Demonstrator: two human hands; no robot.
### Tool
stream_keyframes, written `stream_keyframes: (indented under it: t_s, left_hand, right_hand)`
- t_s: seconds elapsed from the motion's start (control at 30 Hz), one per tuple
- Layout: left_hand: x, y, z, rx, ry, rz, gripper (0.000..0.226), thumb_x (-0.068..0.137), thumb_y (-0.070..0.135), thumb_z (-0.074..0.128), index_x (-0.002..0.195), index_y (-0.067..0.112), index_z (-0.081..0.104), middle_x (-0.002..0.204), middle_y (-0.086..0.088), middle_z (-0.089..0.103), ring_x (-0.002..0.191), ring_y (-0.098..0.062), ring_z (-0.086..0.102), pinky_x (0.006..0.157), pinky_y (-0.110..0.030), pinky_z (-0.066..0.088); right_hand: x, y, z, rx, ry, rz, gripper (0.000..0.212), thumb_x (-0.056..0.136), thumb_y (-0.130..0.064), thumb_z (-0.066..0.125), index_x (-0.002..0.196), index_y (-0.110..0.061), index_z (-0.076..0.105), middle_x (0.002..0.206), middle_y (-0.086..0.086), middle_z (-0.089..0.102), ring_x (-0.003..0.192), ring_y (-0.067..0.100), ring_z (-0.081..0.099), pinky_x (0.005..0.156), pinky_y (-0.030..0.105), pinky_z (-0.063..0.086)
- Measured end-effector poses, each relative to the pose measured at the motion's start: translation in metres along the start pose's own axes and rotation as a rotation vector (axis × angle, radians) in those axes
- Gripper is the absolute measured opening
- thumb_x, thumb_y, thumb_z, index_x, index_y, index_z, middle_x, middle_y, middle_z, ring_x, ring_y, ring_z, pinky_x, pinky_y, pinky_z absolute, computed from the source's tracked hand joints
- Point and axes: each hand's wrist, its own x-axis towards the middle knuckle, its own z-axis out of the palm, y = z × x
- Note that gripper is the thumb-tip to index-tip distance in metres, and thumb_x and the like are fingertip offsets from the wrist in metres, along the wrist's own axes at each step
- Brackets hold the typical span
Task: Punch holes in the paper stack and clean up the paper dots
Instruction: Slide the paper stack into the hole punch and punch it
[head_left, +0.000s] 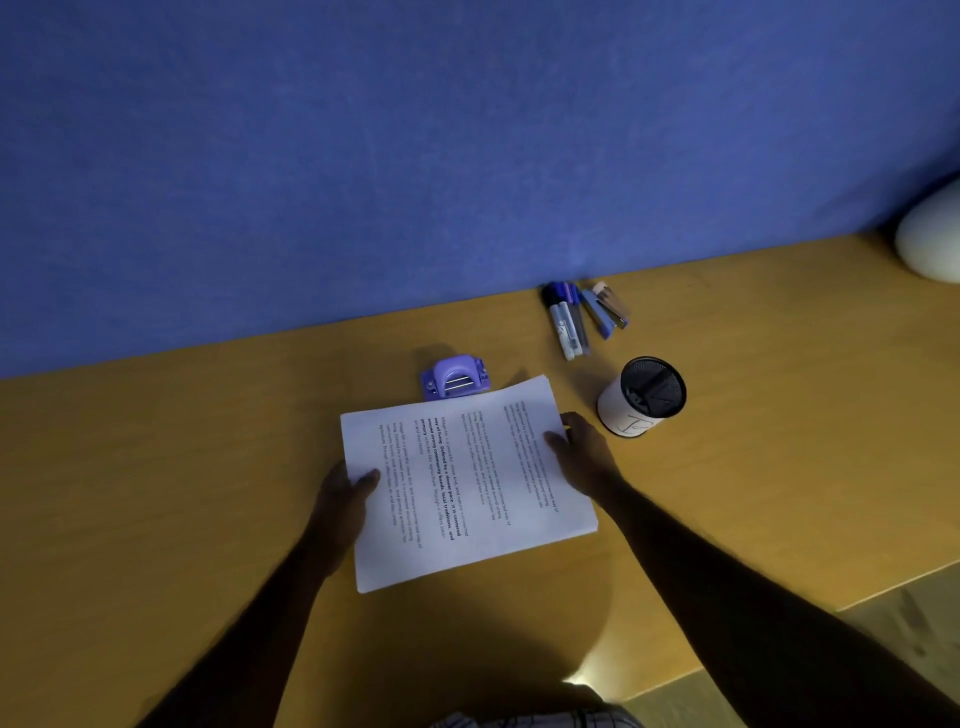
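Paper stack (467, 480) lies on the wooden worktop (208, 467), printed side up, text running sideways to the viewer. Left hand (345, 493) grips the stack's left edge: thumb on the top sheet, fingers (332, 512) curled under or beside the edge, closed on the paper. Right hand (582, 449) holds the right edge near the far corner: thumb on top, the rest wrapped round the edge, likewise closed on the stack. Purple hole punch (454, 378) sits just beyond the stack's far edge, between the two hands and further out; whether the paper touches it cannot be told. Mesh pen cup (644, 397) with a white band stands just right of the right hand, not touching. Markers (566, 322) and a small stapler (605, 312) lie further out, against the blue wall (467, 130).
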Motion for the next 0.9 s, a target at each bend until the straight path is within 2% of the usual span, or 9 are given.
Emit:
stream_keyframes:
  t_s: [0.1,0.2,0.27,0.33,0.43,0.57,0.77,0.9]
  left_hand:
    - [-0.001,0.000,0.002,0.030,0.005,0.020,0.023,0.096,0.012,0.054,0.118,0.015,0.058,0.105,-0.008,0.070,0.092,-0.026,0.069,0.073,-0.036,0.055]
    - [0.001,-0.002,0.003,0.091,0.022,0.033,0.030,0.094,0.011,0.058,0.123,0.013,0.053,0.108,-0.007,0.067,0.095,-0.025,0.068,0.072,-0.034,0.055]
    - [0.002,-0.004,0.003,0.124,0.035,0.029,0.037,0.093,0.015,0.060,0.128,0.013,0.047,0.111,-0.008,0.065,0.096,-0.025,0.067,0.077,-0.040,0.057]
    - [0.003,-0.005,0.003,0.131,0.050,0.040,0.039,0.094,0.018,0.059,0.130,0.015,0.044,0.111,-0.007,0.064,0.093,-0.023,0.067,0.074,-0.037,0.056]
    - [0.001,-0.006,0.004,0.144,0.086,0.054,0.035,0.096,0.019,0.056,0.129,0.015,0.045,0.109,-0.007,0.064,0.089,-0.020,0.067,0.067,-0.029,0.053]
    - [0.000,-0.005,0.007,0.155,0.100,0.058,0.033,0.096,0.017,0.055,0.128,0.015,0.046,0.109,-0.006,0.064,0.090,-0.018,0.066,0.066,-0.027,0.052]
    - [-0.002,-0.002,0.005,0.156,0.079,0.061,0.033,0.096,0.017,0.055,0.128,0.013,0.047,0.108,-0.006,0.065,0.090,-0.019,0.067,0.067,-0.027,0.053]
    - [-0.003,0.000,0.005,0.149,0.089,0.062,0.032,0.096,0.016,0.055,0.127,0.013,0.047,0.107,-0.005,0.064,0.089,-0.016,0.066,0.066,-0.027,0.051]
  right_hand:
    - [0.002,-0.001,0.003,-0.016,0.027,0.022,0.032,0.096,-0.025,0.053,0.123,-0.010,0.055,0.115,0.010,0.066,0.087,0.022,0.059,0.070,0.029,0.043]
    - [0.003,-0.002,0.004,-0.027,0.039,0.011,0.028,0.096,-0.023,0.051,0.120,-0.009,0.056,0.105,0.006,0.063,0.088,0.025,0.060,0.068,0.029,0.045]
    - [0.003,-0.001,0.004,-0.029,0.056,-0.005,0.020,0.097,-0.022,0.050,0.111,-0.011,0.058,0.092,-0.001,0.060,0.080,0.021,0.059,0.056,0.024,0.040]
    - [0.003,-0.002,0.004,-0.017,0.070,-0.008,0.010,0.097,-0.023,0.049,0.097,-0.017,0.057,0.079,-0.008,0.056,0.068,0.010,0.056,0.048,0.020,0.034]
    - [0.002,-0.002,0.004,0.009,0.094,-0.037,0.020,0.097,-0.021,0.050,0.078,-0.026,0.047,0.070,-0.009,0.052,0.060,0.002,0.051,0.043,0.013,0.032]
    - [0.004,0.000,0.004,0.073,0.096,-0.024,0.018,0.096,-0.021,0.051,0.078,-0.020,0.051,0.071,-0.003,0.053,0.063,0.010,0.051,0.051,0.025,0.034]
    - [0.006,0.005,0.001,0.131,0.077,-0.028,0.016,0.097,-0.023,0.051,0.081,-0.023,0.053,0.075,-0.002,0.057,0.068,0.013,0.056,0.056,0.027,0.040]
    - [0.005,0.008,0.001,0.169,0.072,-0.034,0.011,0.096,-0.019,0.052,0.089,-0.012,0.057,0.082,0.008,0.061,0.077,0.025,0.060,0.067,0.038,0.048]
